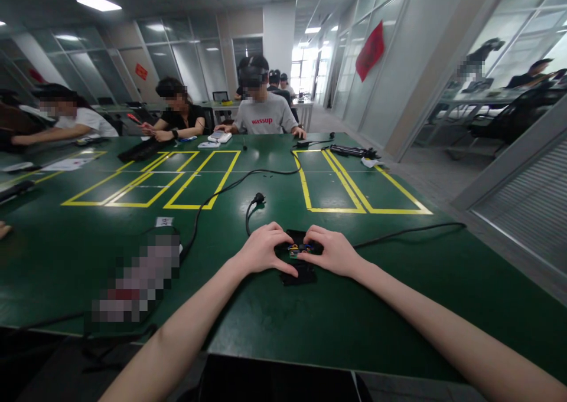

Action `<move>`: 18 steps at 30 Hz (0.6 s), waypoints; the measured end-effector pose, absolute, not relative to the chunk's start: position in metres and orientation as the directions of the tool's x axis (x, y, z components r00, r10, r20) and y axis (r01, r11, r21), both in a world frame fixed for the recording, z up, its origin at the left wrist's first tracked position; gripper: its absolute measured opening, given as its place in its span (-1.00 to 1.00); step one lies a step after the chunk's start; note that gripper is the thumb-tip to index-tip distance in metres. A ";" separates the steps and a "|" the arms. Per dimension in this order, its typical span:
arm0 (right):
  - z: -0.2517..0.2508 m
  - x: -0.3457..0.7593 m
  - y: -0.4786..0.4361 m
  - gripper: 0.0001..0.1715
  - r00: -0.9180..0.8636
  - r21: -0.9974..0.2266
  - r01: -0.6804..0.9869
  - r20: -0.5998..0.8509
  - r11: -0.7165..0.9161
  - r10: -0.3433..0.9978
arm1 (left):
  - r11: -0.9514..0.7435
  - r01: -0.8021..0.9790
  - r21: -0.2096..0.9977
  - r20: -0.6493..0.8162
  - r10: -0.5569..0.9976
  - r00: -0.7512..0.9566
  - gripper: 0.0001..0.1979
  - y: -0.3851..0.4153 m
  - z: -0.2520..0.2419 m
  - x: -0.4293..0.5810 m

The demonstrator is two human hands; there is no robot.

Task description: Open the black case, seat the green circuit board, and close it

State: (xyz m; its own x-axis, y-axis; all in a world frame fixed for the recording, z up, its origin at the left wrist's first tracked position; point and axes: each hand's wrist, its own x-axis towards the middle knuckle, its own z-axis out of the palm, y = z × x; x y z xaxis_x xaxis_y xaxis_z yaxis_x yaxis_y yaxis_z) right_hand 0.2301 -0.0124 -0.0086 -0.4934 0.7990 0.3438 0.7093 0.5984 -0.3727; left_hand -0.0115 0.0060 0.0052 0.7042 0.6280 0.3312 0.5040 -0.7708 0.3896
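Observation:
My left hand and my right hand meet over a small green circuit board with yellow, orange and blue parts or wires on it. Both are closed, fingertips and thumbs at opposite ends of the board. Under and around it lie black casing pieces: one flat piece on the near side, and a dark piece just beyond. A black cord with a plug runs up from behind my left hand. Another black cable leads off to the right. My fingers hide where both cords end.
The green table carries yellow tape outlines. A blurred-out object lies at left beside a small label. A long cable crosses the middle. Across the table sit several people, one in a grey shirt. A folded black tripod-like object lies far right.

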 end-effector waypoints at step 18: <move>-0.011 0.227 -0.014 -0.79 -0.436 -0.427 0.703 0.372 0.568 0.819 | -0.703 0.526 0.478 0.379 0.705 0.599 -0.86 0.003 0.003 -0.013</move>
